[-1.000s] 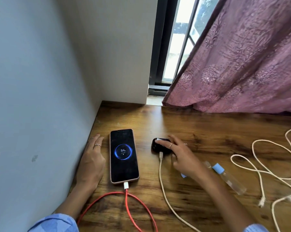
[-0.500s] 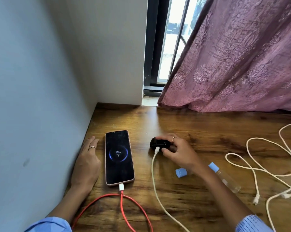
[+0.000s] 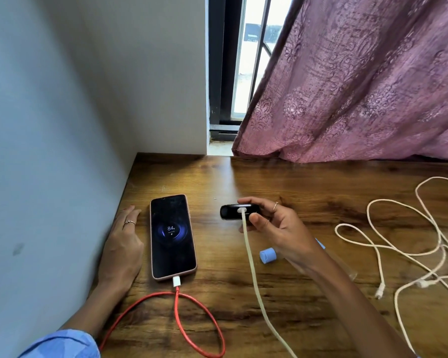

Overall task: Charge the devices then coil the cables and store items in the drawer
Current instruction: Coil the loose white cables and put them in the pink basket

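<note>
Meanwhile the right hand point(image 3: 277, 228) grips the black earbud case point(image 3: 239, 211) above the desk point(image 3: 308, 192), its cream cable point(image 3: 251, 264) plugged in. The left hand point(image 3: 123, 244) rests flat, fingers relaxed, beside the charging phone point(image 3: 172, 236). Tugging might unseat that plug.

Left hand point(image 3: 121, 244) lies flat, palm down, fingers straight, at the lower left of the frame, a ring on one finger. Right hand point(image 3: 274, 228), centre right, is raised with fingers point(image 3: 259, 202) curled and thumb pinching, its forearm running to the lower right corner.
</note>
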A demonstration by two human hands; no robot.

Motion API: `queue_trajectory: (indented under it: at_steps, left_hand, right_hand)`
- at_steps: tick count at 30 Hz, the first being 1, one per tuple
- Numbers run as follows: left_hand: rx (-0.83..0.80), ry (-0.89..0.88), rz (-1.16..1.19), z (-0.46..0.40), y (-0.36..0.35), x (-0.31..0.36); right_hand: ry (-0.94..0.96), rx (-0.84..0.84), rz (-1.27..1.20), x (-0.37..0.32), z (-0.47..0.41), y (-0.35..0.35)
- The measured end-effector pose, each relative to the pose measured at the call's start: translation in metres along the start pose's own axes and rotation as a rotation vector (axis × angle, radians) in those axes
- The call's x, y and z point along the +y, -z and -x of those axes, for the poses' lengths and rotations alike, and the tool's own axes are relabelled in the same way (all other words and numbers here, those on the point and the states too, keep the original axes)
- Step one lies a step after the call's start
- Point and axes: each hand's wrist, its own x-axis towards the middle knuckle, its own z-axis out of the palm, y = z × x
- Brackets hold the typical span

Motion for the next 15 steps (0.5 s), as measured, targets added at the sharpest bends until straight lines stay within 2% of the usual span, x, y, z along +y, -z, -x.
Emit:
queue_trajectory:
  at_steps: [6, 15]
  left_hand:
    - [-0.003, 0.000, -0.011, 0.001, 0.000, 0.000]
    - [0.000, -0.004, -0.001, 0.001, 0.002, 0.001]
  right_hand:
    - [0.052, -0.009, -0.190, -0.010, 0.010, -0.007]
    - [0.076, -0.020, -0.286, -0.018, 0.016, -0.010]
